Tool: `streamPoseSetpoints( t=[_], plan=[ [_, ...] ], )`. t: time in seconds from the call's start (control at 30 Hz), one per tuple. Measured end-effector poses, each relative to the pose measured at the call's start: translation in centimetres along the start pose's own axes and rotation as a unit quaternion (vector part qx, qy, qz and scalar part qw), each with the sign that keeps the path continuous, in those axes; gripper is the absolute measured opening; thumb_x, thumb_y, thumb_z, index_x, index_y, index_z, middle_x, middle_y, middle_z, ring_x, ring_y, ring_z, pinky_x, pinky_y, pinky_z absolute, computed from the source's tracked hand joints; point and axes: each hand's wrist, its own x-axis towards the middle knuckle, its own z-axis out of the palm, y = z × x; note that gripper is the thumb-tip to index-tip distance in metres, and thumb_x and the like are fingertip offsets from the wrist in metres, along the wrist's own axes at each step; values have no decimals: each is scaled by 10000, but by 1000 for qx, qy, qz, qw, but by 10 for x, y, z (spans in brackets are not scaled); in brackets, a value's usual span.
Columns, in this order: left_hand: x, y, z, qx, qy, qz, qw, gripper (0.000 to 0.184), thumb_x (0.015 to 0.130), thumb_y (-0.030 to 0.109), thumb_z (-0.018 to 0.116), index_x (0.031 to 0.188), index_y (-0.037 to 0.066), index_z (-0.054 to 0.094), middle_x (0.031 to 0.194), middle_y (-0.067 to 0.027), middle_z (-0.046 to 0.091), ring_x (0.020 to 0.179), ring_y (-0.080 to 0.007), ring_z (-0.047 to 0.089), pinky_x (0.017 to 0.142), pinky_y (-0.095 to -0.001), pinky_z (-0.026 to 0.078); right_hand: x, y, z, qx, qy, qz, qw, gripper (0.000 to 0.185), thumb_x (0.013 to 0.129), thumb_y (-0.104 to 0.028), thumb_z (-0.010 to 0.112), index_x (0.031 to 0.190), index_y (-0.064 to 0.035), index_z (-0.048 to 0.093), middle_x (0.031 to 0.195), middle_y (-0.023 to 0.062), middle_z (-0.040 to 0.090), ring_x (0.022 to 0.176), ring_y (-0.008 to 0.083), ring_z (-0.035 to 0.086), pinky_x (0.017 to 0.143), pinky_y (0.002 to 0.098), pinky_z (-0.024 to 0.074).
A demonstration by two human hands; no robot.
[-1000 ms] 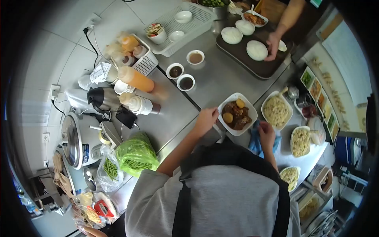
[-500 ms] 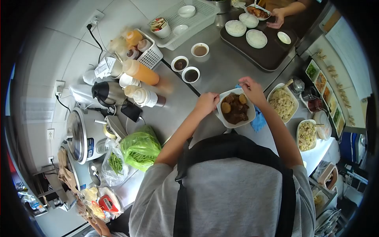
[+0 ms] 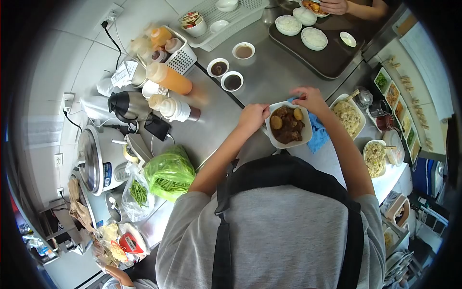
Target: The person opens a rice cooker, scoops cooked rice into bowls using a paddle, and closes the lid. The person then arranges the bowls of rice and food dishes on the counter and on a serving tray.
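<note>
A white squarish bowl (image 3: 308,129) holds dark brown stewed meat (image 3: 287,126) and rounded yellowish pieces, in front of my chest. My left hand (image 3: 254,118) is closed on its left rim, thumb at the edge. My right hand (image 3: 312,101) is at the upper right rim, fingers bent around part of a blue cloth (image 3: 317,135). More of that cloth hangs down beside the bowl, partly under my wrist. To the right stands a white dish of pale, chunky food (image 3: 347,117) with a wooden handle in it.
Three sauce cups (image 3: 233,81) stand ahead. A dark tray (image 3: 317,60) carries rice bowls, with another person's hand (image 3: 334,6) at a dish there. Squeeze bottles (image 3: 169,79), a kettle (image 3: 130,106) and bagged green beans (image 3: 171,173) line the left. Another filled dish (image 3: 375,159) is at right.
My right hand has shifted slightly along the bowl's upper right rim with the cloth. The other person's hand has moved over the dish at the tray.
</note>
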Motion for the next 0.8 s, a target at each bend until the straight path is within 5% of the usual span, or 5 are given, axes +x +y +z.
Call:
streamPoseSetpoints(
  t=[0.5, 0.7, 0.8],
  plan=[
    [-18, -3, 20, -45, 54, -35, 997, 142, 847, 114, 549, 754, 15, 589, 572, -103, 611, 501, -191, 634, 532, -324, 502, -43, 1, -3, -136, 65, 55, 987, 244, 647, -130, 737, 843, -31, 630, 754, 130, 651, 711, 287, 645, 671, 377, 510],
    [-28, -8, 11, -157, -12, -123, 980, 200, 874, 151, 539, 801, -7, 638, 600, -115, 620, 518, -164, 641, 526, -305, 507, -86, 4, -13, -195, 70, 119, 971, 211, 701, -131, 690, 885, -30, 666, 752, 142, 666, 715, 302, 655, 669, 387, 516],
    [-29, -6, -12, -143, -74, -114, 980, 219, 879, 181, 540, 888, 24, 692, 654, -138, 650, 575, -227, 663, 572, -331, 521, -85, 16, -12, -170, 88, 105, 976, 208, 724, -132, 689, 909, -40, 695, 788, 150, 684, 731, 299, 668, 688, 380, 523]
  ],
)
